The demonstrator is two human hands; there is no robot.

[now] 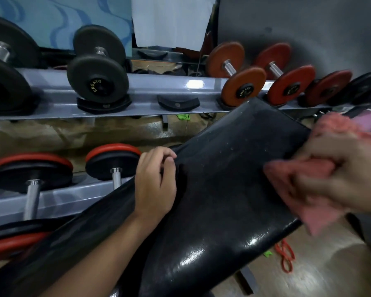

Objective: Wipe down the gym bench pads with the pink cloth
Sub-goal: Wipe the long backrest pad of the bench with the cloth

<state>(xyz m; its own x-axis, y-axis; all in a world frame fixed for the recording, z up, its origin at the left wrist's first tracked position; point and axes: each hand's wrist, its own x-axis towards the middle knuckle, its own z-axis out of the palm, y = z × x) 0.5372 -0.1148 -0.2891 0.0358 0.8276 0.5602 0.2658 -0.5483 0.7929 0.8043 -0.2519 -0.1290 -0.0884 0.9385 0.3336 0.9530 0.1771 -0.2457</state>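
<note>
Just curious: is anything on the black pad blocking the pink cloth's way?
Nothing loose lies on the bench pad. Only the left hand grips its edge, opposite the pink cloth in the right hand.

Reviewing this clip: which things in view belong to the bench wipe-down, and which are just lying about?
Job: bench pad; pink cloth, gripped by the right hand; left hand, braced at the pad's edge.
Lying about: black dumbbells; orange dumbbells; grey rack; red cord on the floor.
</note>
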